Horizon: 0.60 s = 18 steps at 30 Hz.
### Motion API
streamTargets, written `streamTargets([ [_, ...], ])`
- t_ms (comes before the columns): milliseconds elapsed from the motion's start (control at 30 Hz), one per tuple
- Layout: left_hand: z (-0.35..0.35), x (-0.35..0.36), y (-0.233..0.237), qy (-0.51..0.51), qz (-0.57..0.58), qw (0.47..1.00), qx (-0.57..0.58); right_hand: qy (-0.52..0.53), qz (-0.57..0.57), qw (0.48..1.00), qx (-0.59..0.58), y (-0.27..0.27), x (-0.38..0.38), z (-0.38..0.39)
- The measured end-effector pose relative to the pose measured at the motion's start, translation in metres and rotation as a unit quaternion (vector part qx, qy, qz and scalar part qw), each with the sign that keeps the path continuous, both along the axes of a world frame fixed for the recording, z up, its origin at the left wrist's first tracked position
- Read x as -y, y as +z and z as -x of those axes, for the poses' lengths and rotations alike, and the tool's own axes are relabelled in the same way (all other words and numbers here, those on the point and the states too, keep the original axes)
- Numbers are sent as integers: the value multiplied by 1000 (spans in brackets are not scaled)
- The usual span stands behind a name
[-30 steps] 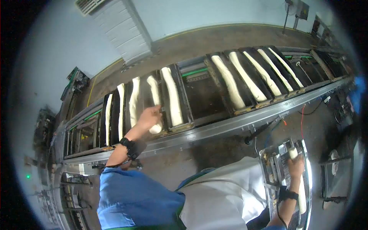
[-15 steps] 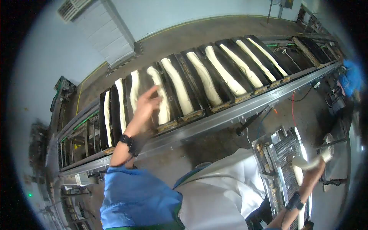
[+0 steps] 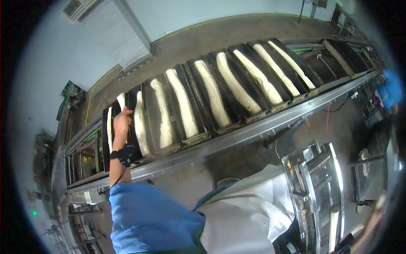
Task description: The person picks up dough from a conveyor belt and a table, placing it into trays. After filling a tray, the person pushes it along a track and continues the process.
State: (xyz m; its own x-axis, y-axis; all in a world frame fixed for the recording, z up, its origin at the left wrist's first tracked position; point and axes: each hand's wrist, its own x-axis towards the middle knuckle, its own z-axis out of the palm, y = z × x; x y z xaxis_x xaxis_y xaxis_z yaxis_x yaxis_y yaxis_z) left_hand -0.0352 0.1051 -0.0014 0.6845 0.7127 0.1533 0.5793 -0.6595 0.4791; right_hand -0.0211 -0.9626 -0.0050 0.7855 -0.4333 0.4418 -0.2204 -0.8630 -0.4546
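Long pale dough strips lie in black trays [image 3: 195, 99] on the conveyor. My left hand [image 3: 122, 120] is over a dough strip [image 3: 121, 100] near the left end, its fingers bent around the strip's upper part. The forearm hides the strip's lower part. Beside it on the right lies another dough strip [image 3: 140, 125]. At the far right, my right hand [image 3: 374, 216] is smeared by motion. Pale dough shows at both sides of its fingers. Below and left of it, a dough strip [image 3: 333, 228] rests on a narrow mesh belt [image 3: 322, 186].
A metal rail [image 3: 237, 139] runs along the conveyor's near side. Scraps lie in a side channel [image 3: 292, 169] by the mesh belt. Part of another person in blue [image 3: 390, 89] shows at the far right. A white apron [image 3: 249, 211] covers my front.
My left hand has moved left and down onto a strip near the end of the row. My right hand has swung down and right, away from the mesh belt. The trays have shifted slightly left.
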Motion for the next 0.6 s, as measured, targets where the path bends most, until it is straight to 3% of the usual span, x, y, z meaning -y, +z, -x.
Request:
streamTargets([
  [33, 11, -9, 3, 47, 20, 997, 57, 44, 28, 995, -85, -35, 11, -21],
  [100, 38, -92, -64, -8, -174, 985, -20, 150, 71, 956, -240, -110, -2, -50],
  [133, 34, -72, -51, 117, 32, 989, -87, 210, 81, 924, -311, -144, -16, -60],
  [167, 43, -110, -93, 124, 76, 987, -68, 221, 34, 939, -262, -164, -50, -61],
  [200, 54, -109, -96, 126, 31, 989, -75, 200, 57, 910, -358, -148, -98, -72],
  [233, 63, -103, -97, 128, -14, 988, -81, 159, 83, 909, -377, -219, -58, -81],
  [267, 83, -118, -101, 169, 25, 984, -43, 158, 165, 915, -332, -231, -63, -89],
  [300, 89, -122, -102, 205, 64, 977, -5, 151, 245, 914, -285, -217, -87, -95],
  [367, 89, -107, -81, 230, 26, 973, -22, 194, 77, 896, -391, -131, -131, -110],
  [400, 86, -88, -58, 264, -8, 964, -36, 219, 105, 873, -424, -117, -132, -121],
  [433, 78, -71, -43, 298, -43, 953, -47, 172, 34, 885, -431, -108, -135, -123],
  [500, 39, -22, -33, 258, -144, 946, 131, 86, 131, 897, -412, -112, -134, -126],
  [567, -19, 39, -10, 201, -34, 960, 193, 65, 141, 880, -449, -67, -154, -136],
  [600, -48, 62, -9, 126, -6, 969, 211, 73, 143, 878, -450, -57, -147, -140],
])
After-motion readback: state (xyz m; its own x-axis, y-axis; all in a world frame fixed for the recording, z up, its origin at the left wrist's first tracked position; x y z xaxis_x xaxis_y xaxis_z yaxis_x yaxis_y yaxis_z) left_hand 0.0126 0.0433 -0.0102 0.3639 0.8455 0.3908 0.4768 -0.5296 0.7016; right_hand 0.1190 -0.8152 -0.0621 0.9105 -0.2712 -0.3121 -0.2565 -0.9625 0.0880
